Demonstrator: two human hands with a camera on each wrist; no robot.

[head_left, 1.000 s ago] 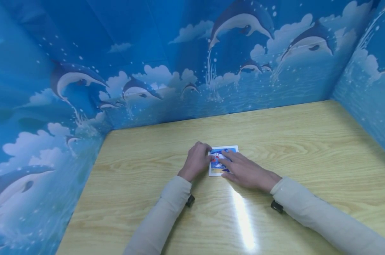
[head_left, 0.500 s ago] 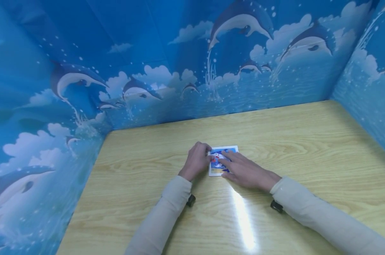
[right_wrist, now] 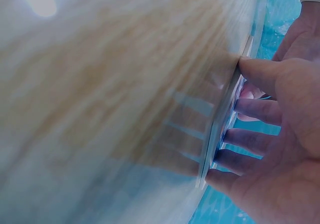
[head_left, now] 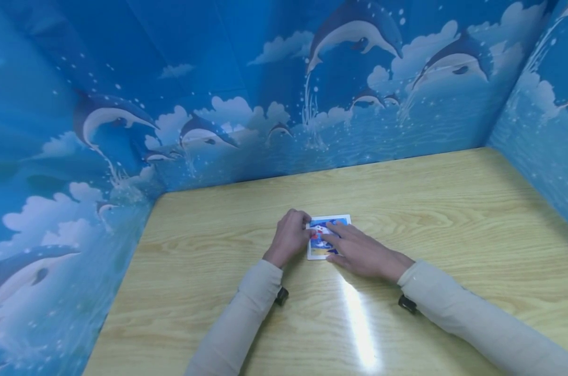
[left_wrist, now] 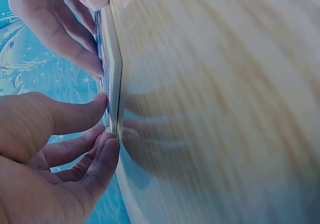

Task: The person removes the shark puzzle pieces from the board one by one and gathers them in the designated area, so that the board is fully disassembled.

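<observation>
A small picture card point(head_left: 342, 221) with a white border lies flat on the wooden table point(head_left: 453, 209), near its middle. My left hand point(head_left: 299, 230) is curled at the card's left edge. In the left wrist view the left hand point(left_wrist: 75, 134) has its thumb on the card's face and its fingertips against the card's edge point(left_wrist: 114, 69). My right hand point(head_left: 347, 243) lies over the card's right half with straight fingers pressing down. The right wrist view shows the right hand point(right_wrist: 270, 134) with spread fingers on the card point(right_wrist: 226, 114). Most of the picture is hidden by both hands.
Blue panels printed with dolphins and clouds point(head_left: 265, 78) wall in the table on the left, back and right. A bright glare streak point(head_left: 359, 324) lies on the wood in front of the hands. Bare wood surrounds the card.
</observation>
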